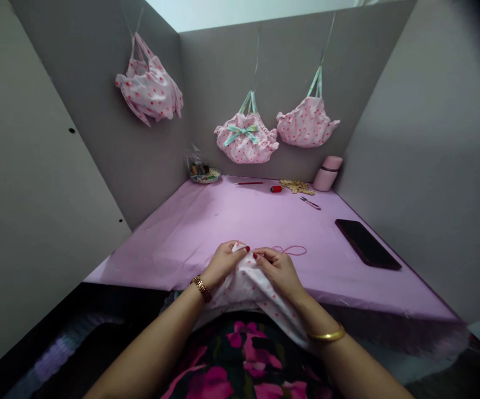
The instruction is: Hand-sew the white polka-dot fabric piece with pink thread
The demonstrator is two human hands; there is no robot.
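Note:
A white cloth with red dots (248,288) drapes from the table's front edge over the lap. My left hand (225,263) pinches its upper edge, thumb on top. Close beside it, my right hand (279,271) has thumb and forefinger pressed together at the same edge. Whether a needle sits between those fingertips is too small to make out. A loop of pink thread (295,250) lies on the table just beyond my right hand.
Small dotted fabric bags (248,138) hang along the grey partition (223,66). On the pink-covered table (173,221) are a phone (366,244), thread snips (310,203), a red thread spool (276,189), a red pencil (250,183), a pink flask (328,174) and a small basket (206,177).

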